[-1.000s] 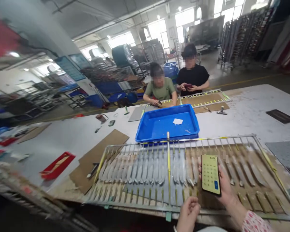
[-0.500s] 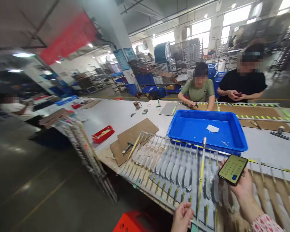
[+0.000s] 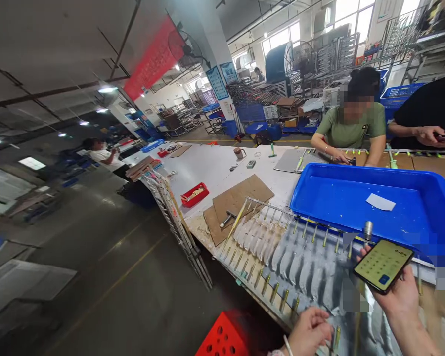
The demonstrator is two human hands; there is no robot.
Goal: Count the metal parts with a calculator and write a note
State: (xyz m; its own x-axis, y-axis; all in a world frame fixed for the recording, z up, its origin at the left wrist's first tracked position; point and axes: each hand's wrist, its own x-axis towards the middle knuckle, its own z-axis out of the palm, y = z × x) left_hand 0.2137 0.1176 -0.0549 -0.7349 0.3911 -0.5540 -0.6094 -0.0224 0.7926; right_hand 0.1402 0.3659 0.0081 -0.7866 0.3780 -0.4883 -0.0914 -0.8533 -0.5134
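Slim black-edged smartphone [image 3: 384, 264] with a yellow-lit calculator screen lies across the right hand [image 3: 402, 299], above the metal rack with yellow pegs [image 3: 238, 222]; its fingers wrap the edges. Over the last second it has tipped from nearly upright to a flatter slant, while the view has swung left, bringing in a red plastic block with round holes [image 3: 222, 341]. That seems to leave only the left hand [image 3: 311, 329] free: half curled, holding nothing visible, near the rack's lower edge; contact cannot be told. The rack's pale, slender pieces [image 3: 280, 254] lie in a row.

On the white surface [image 3: 217, 168], the rectangular blue plastic tray [image 3: 344, 202] contains one white paper scrap [image 3: 380, 201] and small flecks. The small red plastic tray [image 3: 196, 200] holds pale yellowish strips [image 3: 197, 191].
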